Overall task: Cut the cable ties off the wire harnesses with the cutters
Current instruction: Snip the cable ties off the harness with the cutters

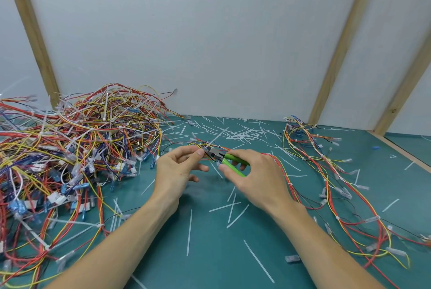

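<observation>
My left hand (177, 167) pinches a thin wire harness (283, 167) of red and yellow wires just above the green mat, thumb and forefinger closed on it. My right hand (254, 172) grips the green-handled cutters (227, 159), whose dark jaws sit at the harness right beside my left thumb. Whether the jaws touch a cable tie is hidden by the fingers. The harness trails off to the right and toward me across the mat.
A big tangled heap of wire harnesses (70, 148) with white ties fills the left side. Another loose harness bundle (326, 162) lies at the right. Cut white cable ties (238, 134) litter the green mat (210, 253). A white wall with wooden battens stands behind.
</observation>
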`<state>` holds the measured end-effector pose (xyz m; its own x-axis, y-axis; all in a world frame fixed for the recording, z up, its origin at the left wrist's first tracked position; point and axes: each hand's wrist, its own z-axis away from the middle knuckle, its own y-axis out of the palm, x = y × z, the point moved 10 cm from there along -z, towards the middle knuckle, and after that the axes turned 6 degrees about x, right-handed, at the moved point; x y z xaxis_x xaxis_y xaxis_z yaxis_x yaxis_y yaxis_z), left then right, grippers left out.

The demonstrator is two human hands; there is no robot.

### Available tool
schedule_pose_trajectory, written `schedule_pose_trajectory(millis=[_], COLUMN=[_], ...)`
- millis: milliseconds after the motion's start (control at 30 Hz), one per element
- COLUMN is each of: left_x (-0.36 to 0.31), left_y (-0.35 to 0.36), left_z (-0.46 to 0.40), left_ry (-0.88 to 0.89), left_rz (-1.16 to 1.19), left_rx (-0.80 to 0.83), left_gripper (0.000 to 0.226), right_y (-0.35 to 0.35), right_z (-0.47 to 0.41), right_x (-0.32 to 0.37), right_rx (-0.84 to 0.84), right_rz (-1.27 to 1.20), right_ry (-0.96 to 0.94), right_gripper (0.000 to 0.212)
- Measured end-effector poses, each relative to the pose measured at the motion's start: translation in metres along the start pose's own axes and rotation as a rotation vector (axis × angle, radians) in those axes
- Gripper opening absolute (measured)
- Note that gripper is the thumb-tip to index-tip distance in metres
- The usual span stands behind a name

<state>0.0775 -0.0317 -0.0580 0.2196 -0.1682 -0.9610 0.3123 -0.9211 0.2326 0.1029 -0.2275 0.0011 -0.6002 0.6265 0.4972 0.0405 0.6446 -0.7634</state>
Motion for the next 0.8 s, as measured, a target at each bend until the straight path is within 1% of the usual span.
schedule_pose_trajectory(millis=[333, 600, 800], left_x=[-0.002, -0.003, -0.002], left_y=[0.000, 0.002, 0.001], left_z=[0.000, 0.001, 0.001], left_ry=[0.021, 0.021, 0.020], left_rz=[-0.048, -0.064, -0.070], left_rx=[-0.004, 0.004, 0.005], left_gripper=[0.008, 0.007, 0.009], right_y=[-0.002, 0.008, 0.009], right_z=[0.000, -0.001, 0.000], right_x=[-0.003, -0.005, -0.005], right_rx=[-0.053, 0.024, 0.043], right_rz=[-0.036, -0.021, -0.052], right_ry=[-0.008, -0.016, -0.017], right_gripper=[0.026, 0.023, 0.025])
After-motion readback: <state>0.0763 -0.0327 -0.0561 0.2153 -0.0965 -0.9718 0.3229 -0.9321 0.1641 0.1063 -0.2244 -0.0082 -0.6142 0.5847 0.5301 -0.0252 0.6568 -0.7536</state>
